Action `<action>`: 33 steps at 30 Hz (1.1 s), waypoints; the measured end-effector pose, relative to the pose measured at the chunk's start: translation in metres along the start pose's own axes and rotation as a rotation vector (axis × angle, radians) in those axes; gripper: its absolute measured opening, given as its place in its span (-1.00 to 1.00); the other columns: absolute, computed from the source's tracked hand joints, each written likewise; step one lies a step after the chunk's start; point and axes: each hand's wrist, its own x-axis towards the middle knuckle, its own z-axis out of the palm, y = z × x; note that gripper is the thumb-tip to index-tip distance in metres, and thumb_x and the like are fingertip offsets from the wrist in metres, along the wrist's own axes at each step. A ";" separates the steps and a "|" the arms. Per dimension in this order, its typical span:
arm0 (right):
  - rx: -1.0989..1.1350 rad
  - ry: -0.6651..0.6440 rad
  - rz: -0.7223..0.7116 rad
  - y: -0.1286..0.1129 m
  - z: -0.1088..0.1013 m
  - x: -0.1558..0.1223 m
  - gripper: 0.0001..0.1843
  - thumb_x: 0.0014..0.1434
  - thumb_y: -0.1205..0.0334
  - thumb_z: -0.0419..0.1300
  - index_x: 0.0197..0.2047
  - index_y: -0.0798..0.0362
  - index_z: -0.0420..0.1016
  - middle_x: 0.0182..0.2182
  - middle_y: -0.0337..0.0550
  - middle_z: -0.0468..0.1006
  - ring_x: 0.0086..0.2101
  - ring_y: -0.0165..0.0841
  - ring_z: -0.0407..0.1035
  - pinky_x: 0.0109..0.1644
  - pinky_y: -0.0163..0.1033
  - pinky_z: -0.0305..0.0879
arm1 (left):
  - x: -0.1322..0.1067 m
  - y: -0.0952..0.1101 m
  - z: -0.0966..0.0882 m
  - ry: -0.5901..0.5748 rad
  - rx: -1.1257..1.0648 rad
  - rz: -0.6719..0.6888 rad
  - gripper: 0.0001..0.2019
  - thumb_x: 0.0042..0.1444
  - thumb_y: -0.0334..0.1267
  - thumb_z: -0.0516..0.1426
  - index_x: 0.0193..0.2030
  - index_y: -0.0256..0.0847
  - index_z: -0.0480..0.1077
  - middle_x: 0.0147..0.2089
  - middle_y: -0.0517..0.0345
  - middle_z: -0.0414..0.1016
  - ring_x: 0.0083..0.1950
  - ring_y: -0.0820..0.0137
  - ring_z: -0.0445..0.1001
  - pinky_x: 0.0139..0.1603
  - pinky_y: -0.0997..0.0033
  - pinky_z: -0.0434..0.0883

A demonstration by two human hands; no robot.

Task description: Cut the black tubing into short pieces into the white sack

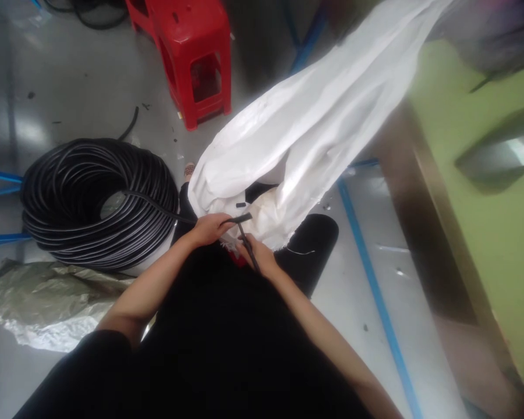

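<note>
White sheet bars the way ahead

Ahead of our left hand [210, 228] and right hand [261, 256], the white sheet [314, 125] slopes up to the right, closing that way. Leftward, the black coil [91, 235] stands in our path, and its strand [159, 210] spans the gap to our left hand. We could reach over the floor [157, 131] between coil and red stool [181, 52]. Right of our knee [318, 247], a strip of floor leads toward the green surface [463, 145].
</note>
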 end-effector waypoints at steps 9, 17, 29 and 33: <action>-0.098 -0.021 0.002 -0.001 0.003 0.001 -0.62 0.29 -0.12 -0.08 -0.12 -0.05 0.39 -0.31 -0.12 0.58 -0.30 -0.23 0.46 -0.28 -0.27 0.19 | -0.001 0.001 0.006 -0.131 0.073 -0.015 -0.65 0.28 -0.06 -0.08 -0.16 -0.17 0.47 -0.16 0.11 0.53 -0.15 0.33 0.45 -0.19 0.45 0.32; -0.085 0.044 0.056 0.003 0.008 0.002 -0.57 0.29 -0.11 -0.08 -0.29 0.00 0.44 -0.43 -0.11 0.54 -0.34 -0.21 0.46 -0.30 -0.26 0.21 | 0.010 -0.005 0.014 -0.130 0.021 -0.017 -0.63 0.26 -0.05 -0.07 -0.22 -0.19 0.48 -0.25 0.12 0.53 -0.23 0.36 0.43 -0.23 0.45 0.31; 0.464 0.066 0.054 -0.002 0.006 0.006 -0.56 0.18 -0.21 -0.02 -0.39 0.01 0.30 -0.67 -0.31 0.37 -0.62 -0.38 0.30 -0.48 -0.29 0.28 | 0.000 0.003 0.023 -0.182 -0.038 0.049 -0.67 0.25 -0.15 -0.02 0.00 -0.22 0.44 -0.04 0.02 0.54 -0.04 0.28 0.48 -0.03 0.37 0.36; 0.571 0.051 0.069 -0.006 0.008 0.006 -0.59 0.14 -0.20 0.04 -0.39 0.00 0.30 -0.69 -0.34 0.32 -0.66 -0.39 0.27 -0.55 -0.30 0.25 | -0.006 0.003 0.029 -0.193 -0.079 0.077 -0.48 0.23 -0.17 0.02 0.32 -0.17 0.11 0.13 0.00 0.44 0.07 0.27 0.44 0.07 0.34 0.33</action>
